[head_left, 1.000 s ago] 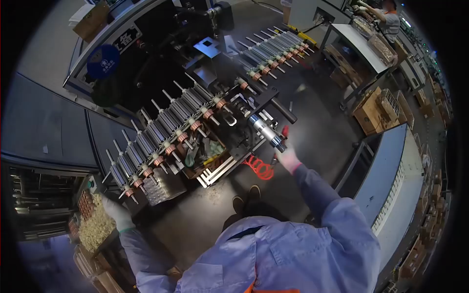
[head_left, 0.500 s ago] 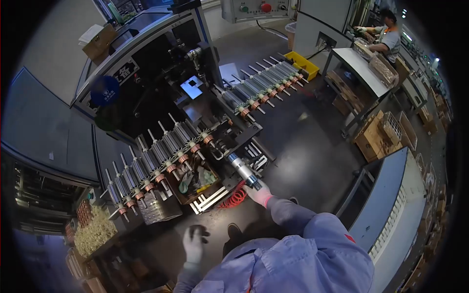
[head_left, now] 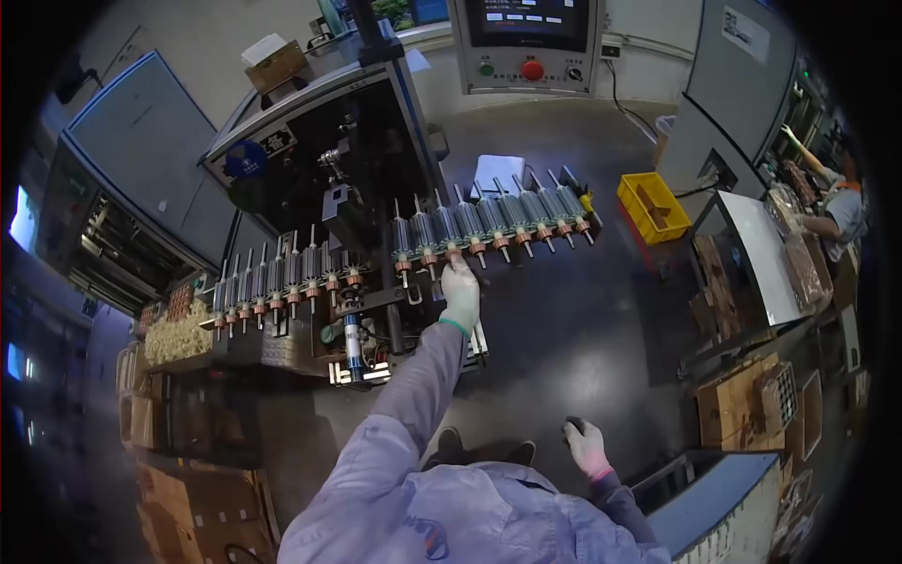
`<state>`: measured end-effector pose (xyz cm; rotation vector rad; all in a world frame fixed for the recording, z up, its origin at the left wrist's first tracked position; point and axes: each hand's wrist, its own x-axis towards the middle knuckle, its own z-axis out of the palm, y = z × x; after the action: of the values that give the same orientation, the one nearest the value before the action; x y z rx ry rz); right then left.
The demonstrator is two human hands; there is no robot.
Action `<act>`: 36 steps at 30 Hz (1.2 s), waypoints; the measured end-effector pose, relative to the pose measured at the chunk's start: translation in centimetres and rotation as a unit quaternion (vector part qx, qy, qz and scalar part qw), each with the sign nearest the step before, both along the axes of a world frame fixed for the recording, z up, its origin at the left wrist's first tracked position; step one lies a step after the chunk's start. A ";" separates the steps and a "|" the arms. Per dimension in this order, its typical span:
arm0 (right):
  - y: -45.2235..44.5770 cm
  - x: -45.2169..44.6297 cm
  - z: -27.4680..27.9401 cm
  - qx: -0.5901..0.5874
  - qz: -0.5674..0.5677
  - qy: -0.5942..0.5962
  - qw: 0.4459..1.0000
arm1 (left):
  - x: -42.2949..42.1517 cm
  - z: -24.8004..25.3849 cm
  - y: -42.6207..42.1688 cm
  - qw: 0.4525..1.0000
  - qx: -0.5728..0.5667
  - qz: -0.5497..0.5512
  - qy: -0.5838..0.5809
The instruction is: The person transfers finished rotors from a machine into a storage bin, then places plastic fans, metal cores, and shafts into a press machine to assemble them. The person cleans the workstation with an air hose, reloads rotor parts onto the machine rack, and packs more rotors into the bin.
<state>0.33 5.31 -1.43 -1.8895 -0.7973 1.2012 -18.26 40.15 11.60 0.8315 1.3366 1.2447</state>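
Observation:
My left hand (head_left: 459,293), in a white glove with a green cuff, reaches up to a row of motor armatures. Its fingertips close on the copper end of one armature (head_left: 451,252) in the right part of the row. My right hand (head_left: 588,449), gloved with a pink cuff, hangs over the floor at lower right, fingers loosely bent and apart, holding nothing. The armatures lie side by side with shafts pointing toward me. A silver and blue cylinder (head_left: 352,343) stands below the middle of the row, away from both hands.
The left armature row (head_left: 277,282) runs beside the machine frame (head_left: 413,122). A control panel (head_left: 531,80) with a red button stands behind. To the right are a yellow bin (head_left: 655,209), a table (head_left: 756,254) and a co-worker (head_left: 841,211). A wooden crate (head_left: 742,404) sits lower right.
My right hand has let go of the cylinder and moved away to the right. My left hand has risen from low over the floor to the right armature row. The view has turned.

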 end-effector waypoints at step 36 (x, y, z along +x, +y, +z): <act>44.5 12.5 17.5 0.093 0.200 0.776 0.590 | 3.2 7.0 4.4 0.759 0.071 0.201 0.615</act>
<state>12.84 49.77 16.10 0.0643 -0.2117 2.2257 -15.05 44.51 18.63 1.6833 2.5933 1.0844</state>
